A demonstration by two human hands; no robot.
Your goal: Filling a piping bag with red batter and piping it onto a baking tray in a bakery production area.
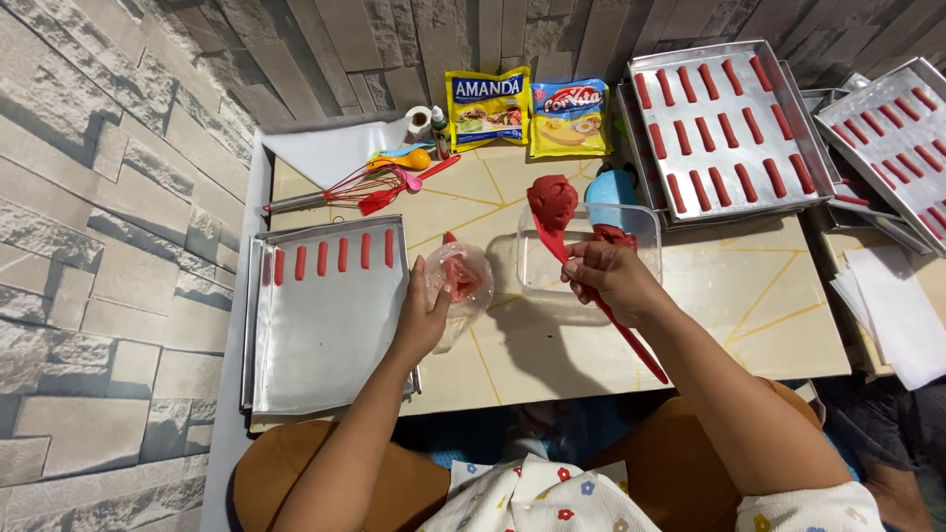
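My left hand (422,317) grips a clear piping bag (459,278) partly filled with red batter, holding it open beside the metal tray (325,335). My right hand (611,279) holds a red spatula (579,271) by its handle; the blade carries a big lump of red batter (553,200) raised above a clear plastic container (631,232). The tray near my left hand bears a row of several short red piped strips (333,256) along its far edge.
Trays (729,123) filled with red strips are stacked at the right, with more trays (892,128) beyond. Two yellow packets (527,110), a whisk and coloured utensils (379,182), a blue cup (611,187) and white paper sheets (892,305) lie about. A stone-pattern wall borders the left.
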